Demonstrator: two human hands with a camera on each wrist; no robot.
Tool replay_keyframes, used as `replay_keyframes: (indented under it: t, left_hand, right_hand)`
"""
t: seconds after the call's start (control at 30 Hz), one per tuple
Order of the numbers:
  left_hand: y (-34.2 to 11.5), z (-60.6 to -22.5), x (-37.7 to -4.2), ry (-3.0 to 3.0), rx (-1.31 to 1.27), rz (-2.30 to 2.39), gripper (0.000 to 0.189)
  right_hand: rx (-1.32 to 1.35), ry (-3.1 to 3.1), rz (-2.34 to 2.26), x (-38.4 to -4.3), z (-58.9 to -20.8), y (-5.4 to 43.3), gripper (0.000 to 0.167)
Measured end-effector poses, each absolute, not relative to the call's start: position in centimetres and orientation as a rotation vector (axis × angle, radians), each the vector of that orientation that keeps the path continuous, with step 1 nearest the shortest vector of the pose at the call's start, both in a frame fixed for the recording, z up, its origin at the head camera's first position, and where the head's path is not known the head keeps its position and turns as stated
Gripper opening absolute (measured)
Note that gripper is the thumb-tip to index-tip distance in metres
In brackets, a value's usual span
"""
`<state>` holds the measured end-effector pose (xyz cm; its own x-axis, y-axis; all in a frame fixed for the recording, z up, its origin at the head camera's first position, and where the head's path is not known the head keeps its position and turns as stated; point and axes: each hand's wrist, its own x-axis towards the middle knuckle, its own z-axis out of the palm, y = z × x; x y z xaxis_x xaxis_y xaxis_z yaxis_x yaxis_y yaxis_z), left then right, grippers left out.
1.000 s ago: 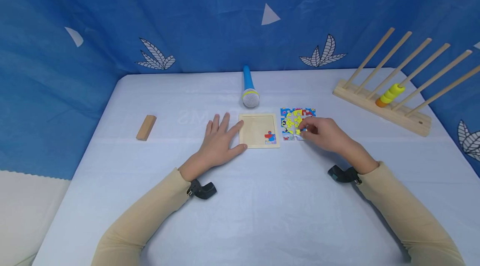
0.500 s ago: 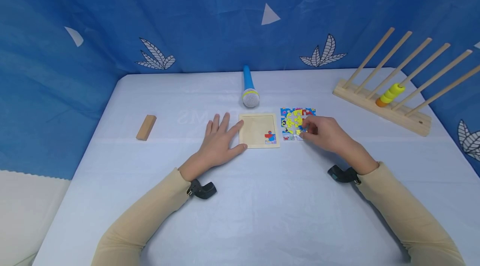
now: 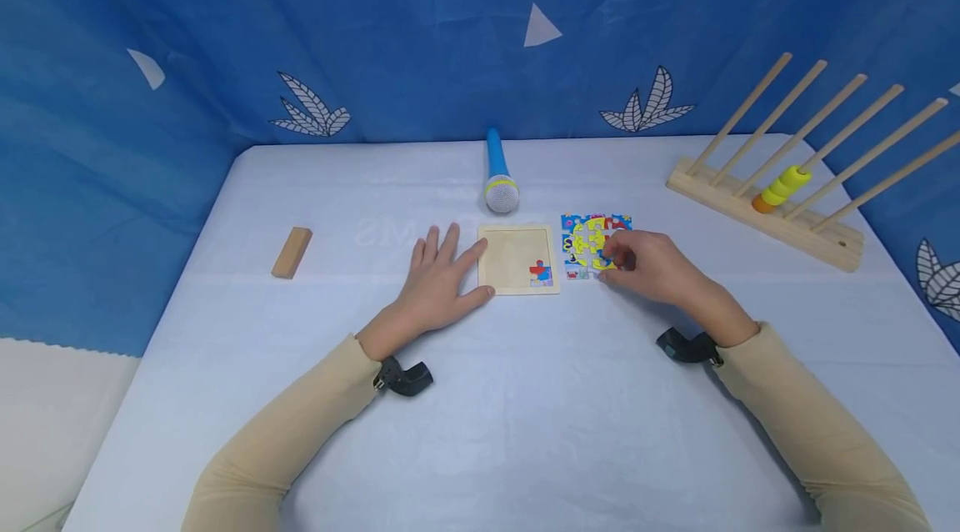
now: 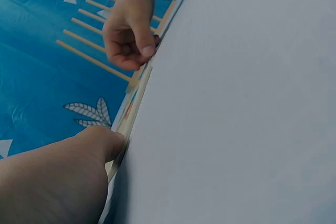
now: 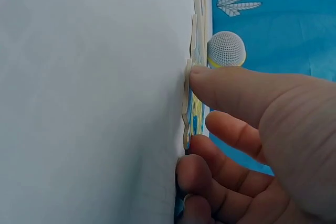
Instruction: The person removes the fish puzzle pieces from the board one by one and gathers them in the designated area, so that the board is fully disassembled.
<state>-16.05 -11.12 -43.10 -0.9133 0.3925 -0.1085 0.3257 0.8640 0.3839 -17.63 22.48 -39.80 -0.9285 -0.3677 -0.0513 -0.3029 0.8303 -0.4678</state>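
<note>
My left hand [image 3: 431,290] lies spread on the table, with thumb and index finger touching the left edge of a shallow wooden puzzle tray [image 3: 498,257]. Two joined jigsaw pieces [image 3: 541,274] sit in the tray's near right corner. To the right of the tray lies a block of colourful jigsaw pieces [image 3: 576,242] with a yellow figure. My right hand [image 3: 652,265] is over its near right part, hiding some of it. In the right wrist view, the thumb and curled fingers hold a puzzle piece [image 5: 187,90] at the block's near edge.
A blue toy microphone [image 3: 500,182] lies behind the tray. At the back right stands a wooden rack [image 3: 780,215] with tall slanting pegs and a few yellow and orange beads. A wooden block [image 3: 292,253] lies on the left. A blue curtain [image 3: 450,32] hangs behind the table.
My right fingers have shifted slightly over the jigsaw block, the thumb moving toward its near edge. My left hand and the tray stay where they were.
</note>
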Motion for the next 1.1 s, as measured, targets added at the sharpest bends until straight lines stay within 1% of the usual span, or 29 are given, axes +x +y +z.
replay_keyframes:
  t: [0.2, 0.77, 1.1]
  left_hand:
    - [-11.10, -42.95, -16.06, 2.854, 0.553, 0.549, 0.076]
    - [-11.00, -43.17, -16.01, 2.855, 0.556, 0.549, 0.076]
    - [-11.01, -42.98, -16.03, 2.856, 0.560, 0.549, 0.077]
  right_hand:
    - [-0.513, 2.864, -0.696, -17.62, -39.76, 22.46, 0.026]
    - [-0.552, 2.858, -0.767, -17.52, -39.87, 22.79, 0.018]
    - [-0.534, 2.850, -0.755, -17.68, -39.05, 22.66, 0.020]
